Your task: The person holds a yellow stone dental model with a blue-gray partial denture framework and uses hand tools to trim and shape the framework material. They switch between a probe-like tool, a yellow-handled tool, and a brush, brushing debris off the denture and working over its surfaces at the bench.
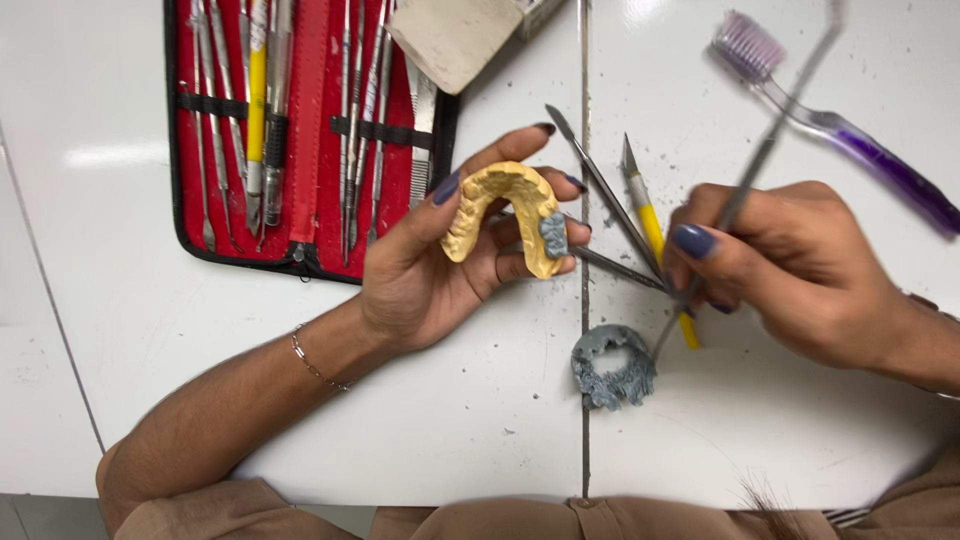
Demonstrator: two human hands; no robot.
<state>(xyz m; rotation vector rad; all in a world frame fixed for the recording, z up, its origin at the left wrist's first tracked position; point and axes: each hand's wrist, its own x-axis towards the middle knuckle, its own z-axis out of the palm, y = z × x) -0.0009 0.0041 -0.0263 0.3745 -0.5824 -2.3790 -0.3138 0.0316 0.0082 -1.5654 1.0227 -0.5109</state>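
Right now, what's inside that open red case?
The red case holds slim metal instruments under black straps, one with a yellow handle. A beige block covers its upper right corner.

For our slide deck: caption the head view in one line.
Left hand cradles a yellow dental cast while the right hand dips a thin metal instrument toward grey wax.

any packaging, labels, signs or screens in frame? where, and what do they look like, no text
No screens, signs or readable labels.
Instrument case: top left on the white table, open, black edge, red lining, metal tools under black straps.
Flat beige piece: top centre, overlapping the case's right edge; card or pad, cannot tell.
Box corner: top edge, pale, mostly cut off.
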